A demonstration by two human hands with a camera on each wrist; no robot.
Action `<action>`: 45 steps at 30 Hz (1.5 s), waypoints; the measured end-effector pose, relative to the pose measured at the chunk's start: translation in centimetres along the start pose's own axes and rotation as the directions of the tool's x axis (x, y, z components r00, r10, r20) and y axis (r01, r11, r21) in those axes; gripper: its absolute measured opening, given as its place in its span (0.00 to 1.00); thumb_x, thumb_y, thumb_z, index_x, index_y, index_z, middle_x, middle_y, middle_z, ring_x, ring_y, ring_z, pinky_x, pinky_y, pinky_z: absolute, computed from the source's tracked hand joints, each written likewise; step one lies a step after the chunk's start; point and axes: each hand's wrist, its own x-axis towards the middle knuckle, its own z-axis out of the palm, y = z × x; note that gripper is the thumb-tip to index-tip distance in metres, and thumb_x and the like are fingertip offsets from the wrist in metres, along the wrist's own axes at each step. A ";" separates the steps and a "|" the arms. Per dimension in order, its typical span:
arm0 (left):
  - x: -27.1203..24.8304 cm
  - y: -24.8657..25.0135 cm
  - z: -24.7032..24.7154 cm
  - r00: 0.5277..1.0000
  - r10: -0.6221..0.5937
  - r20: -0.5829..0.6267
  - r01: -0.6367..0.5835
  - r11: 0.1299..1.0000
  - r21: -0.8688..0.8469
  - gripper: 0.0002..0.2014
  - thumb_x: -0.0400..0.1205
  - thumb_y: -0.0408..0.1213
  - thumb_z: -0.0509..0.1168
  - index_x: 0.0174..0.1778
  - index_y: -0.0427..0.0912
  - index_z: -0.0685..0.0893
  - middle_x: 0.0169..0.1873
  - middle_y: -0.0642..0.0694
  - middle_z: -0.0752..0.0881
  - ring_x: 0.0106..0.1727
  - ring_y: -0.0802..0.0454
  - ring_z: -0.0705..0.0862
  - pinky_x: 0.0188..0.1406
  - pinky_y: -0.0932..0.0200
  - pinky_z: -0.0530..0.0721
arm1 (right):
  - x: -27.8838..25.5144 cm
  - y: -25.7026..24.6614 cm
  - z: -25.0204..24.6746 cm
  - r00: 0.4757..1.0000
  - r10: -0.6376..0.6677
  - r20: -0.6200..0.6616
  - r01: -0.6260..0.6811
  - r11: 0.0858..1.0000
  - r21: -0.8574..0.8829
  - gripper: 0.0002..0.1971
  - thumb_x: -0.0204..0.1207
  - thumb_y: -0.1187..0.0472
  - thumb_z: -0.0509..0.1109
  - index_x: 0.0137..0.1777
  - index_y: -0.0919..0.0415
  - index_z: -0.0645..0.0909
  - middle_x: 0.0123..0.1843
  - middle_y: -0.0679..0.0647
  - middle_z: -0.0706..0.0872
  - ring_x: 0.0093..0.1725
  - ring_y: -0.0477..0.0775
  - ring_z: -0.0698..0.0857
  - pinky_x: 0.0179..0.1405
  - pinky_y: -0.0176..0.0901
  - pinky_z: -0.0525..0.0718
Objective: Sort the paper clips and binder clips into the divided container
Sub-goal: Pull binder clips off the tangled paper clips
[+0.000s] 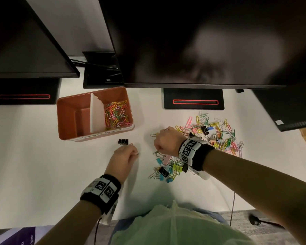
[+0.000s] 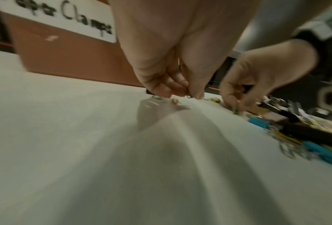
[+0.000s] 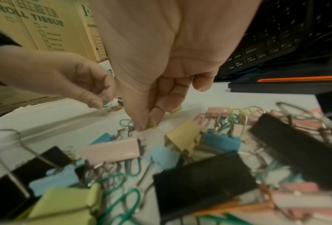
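The orange divided container (image 1: 69,110) stands at the back left; its right compartment holds several coloured paper clips (image 1: 117,114), and the left one shows nothing inside. My left hand (image 1: 135,152) is low over the table in front of it, fingers curled, pinching a small paper clip (image 2: 189,96). A black binder clip (image 1: 122,141) lies just beyond that hand. My right hand (image 1: 157,151) pinches a yellow paper clip (image 3: 153,123) at the near edge of a mixed heap of binder clips (image 1: 168,169). A larger heap of paper clips (image 1: 219,133) lies behind my right wrist.
Two dark monitors overhang the back of the white table (image 1: 42,165), their stands (image 1: 193,99) behind the clips. A keyboard (image 1: 290,110) is at the far right. Bare table lies between the container and the heaps.
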 end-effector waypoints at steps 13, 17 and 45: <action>1.7 -0.8 -0.4 0.994 -0.084 -0.071 0.088 0.995 0.047 0.02 0.74 0.30 0.70 0.40 0.36 0.84 0.41 0.44 0.79 0.41 0.47 0.78 0.44 0.56 0.79 | -3.3 7.9 -1.1 0.906 0.381 -0.186 -0.297 0.883 0.364 0.05 0.75 0.58 0.68 0.47 0.56 0.85 0.58 0.52 0.79 0.56 0.54 0.80 0.60 0.50 0.81; 1.9 -0.4 -0.5 1.000 -0.011 0.016 0.009 0.992 0.123 0.02 0.75 0.29 0.68 0.38 0.38 0.82 0.38 0.46 0.79 0.42 0.48 0.75 0.42 0.57 0.75 | -2.3 6.4 -0.6 0.933 0.343 -0.109 -0.288 0.893 0.347 0.05 0.72 0.54 0.72 0.42 0.54 0.86 0.59 0.51 0.77 0.57 0.53 0.79 0.60 0.51 0.80; -1.6 3.1 3.8 0.960 0.010 0.279 -0.028 0.998 0.061 0.05 0.79 0.40 0.65 0.47 0.44 0.82 0.44 0.51 0.80 0.48 0.52 0.77 0.53 0.55 0.78 | -1.8 5.2 0.6 0.932 0.351 -0.092 -0.312 0.905 0.288 0.05 0.73 0.62 0.68 0.43 0.62 0.84 0.53 0.55 0.81 0.50 0.59 0.83 0.53 0.52 0.84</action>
